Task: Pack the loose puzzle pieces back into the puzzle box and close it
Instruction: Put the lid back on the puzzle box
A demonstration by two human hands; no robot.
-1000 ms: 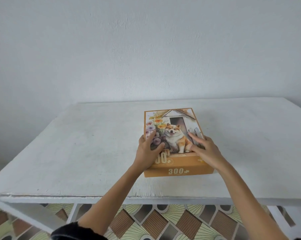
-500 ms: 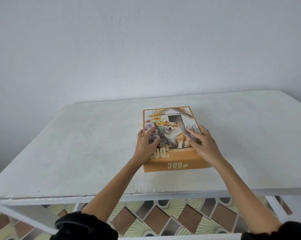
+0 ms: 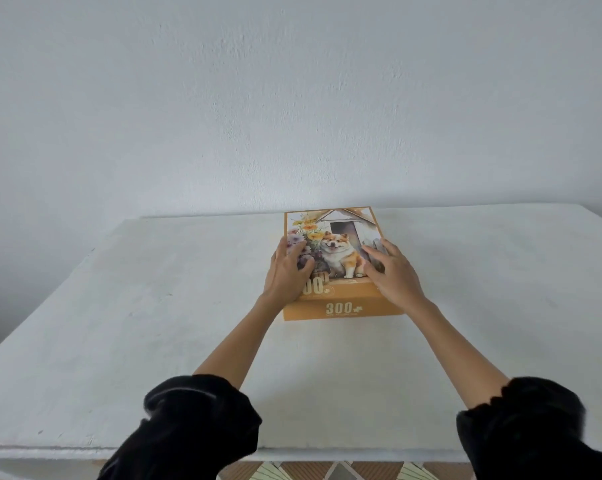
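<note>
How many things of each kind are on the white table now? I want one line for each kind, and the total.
Puzzle box, orange, lid on: 1
Hands resting flat on the lid, left hand and right hand: 2
Loose puzzle pieces on the table: 0
Total: 3

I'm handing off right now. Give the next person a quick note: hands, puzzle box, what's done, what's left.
Left hand: flat, palm down on the lid's left part.
Right hand: flat, palm down on the right part.
Puzzle box: lid on, resting on the white table, far from the near edge.
Done: no loose pieces in view; box looks closed.
Left: confirm the lid is fully seated, then lift both hands away.
</note>
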